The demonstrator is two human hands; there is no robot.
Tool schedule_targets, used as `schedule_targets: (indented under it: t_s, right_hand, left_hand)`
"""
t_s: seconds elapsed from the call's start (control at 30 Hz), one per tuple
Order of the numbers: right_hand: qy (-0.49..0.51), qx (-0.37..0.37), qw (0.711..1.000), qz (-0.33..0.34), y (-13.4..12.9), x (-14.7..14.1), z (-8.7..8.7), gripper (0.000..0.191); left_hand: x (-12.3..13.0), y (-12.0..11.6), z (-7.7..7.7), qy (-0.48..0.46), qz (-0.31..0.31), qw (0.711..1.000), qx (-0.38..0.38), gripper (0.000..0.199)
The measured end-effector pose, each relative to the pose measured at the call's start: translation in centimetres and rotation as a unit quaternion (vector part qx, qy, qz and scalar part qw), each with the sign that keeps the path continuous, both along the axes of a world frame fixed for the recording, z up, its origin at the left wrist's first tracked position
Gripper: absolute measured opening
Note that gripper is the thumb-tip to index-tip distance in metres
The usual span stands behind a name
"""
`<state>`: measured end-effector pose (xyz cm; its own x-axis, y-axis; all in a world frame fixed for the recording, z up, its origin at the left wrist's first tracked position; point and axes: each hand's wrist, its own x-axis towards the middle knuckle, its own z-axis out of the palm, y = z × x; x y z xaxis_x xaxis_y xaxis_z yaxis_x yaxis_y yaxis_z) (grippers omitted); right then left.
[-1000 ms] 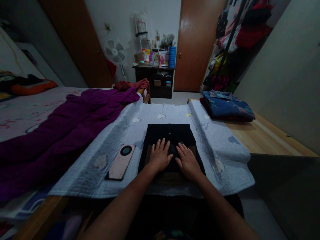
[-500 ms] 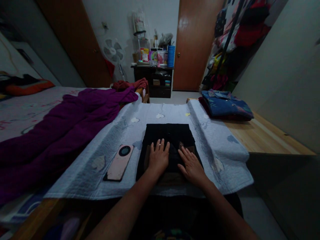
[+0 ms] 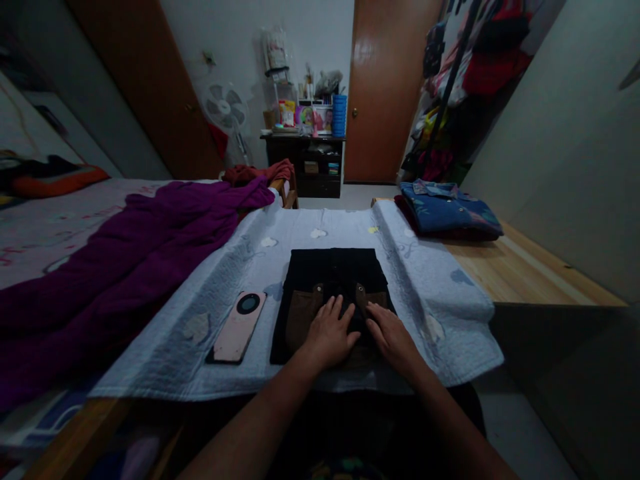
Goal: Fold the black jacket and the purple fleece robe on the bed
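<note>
A folded black garment with brown patches and snap-like studs point(image 3: 335, 267) lies on a pale quilted cloth point(image 3: 310, 227) in front of me. My left hand point(image 3: 329, 330) rests flat on its middle, fingers stretched out and slightly apart. Over the garment's right side lies my right hand point(image 3: 393, 335), its fingers extended and palm down. Neither hand grips the fabric. A pink phone point(image 3: 237, 330) with a round black camera ring lies on the cloth to the left of the garment.
Folded clothes with a blue patterned shirt point(image 3: 447, 210) on top sit on a wooden board point(image 3: 525, 267) at right. A purple blanket point(image 3: 150, 253) covers part of the bed at left. Farther back are a fan point(image 3: 225, 107), a dark cabinet point(image 3: 305, 167) and a brown door point(image 3: 387, 100).
My left hand has slid right and a little toward me, uncovering the brown patch and stud on the garment's left side. My right hand has shifted slightly right and down.
</note>
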<state>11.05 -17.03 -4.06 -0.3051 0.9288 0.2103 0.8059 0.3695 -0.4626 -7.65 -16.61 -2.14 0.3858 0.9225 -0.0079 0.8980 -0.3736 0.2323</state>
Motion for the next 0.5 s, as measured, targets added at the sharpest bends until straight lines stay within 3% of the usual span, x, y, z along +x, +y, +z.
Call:
schedule_targets:
  t_s: [0.17, 0.3, 0.5]
  right_hand:
    - [-0.021, 0.048, 0.998, -0.018, 0.1, -0.3, -1.1, 0.047]
    - [-0.075, 0.024, 0.997, 0.006, -0.6, 0.1, -1.8, 0.054]
    - [-0.07, -0.005, 0.998, -0.005, -0.6, 1.2, -0.7, 0.056]
  left_hand:
    - [0.3, -0.3, 0.1, -0.004, 0.015, 0.999, -0.039, 0.079]
    - [0.5, -0.3, 0.0, -0.001, 0.025, 0.998, -0.05, 0.085]
    - [0.9, -1.1, 0.1, -0.005, 0.045, 0.999, -0.03, 0.086]
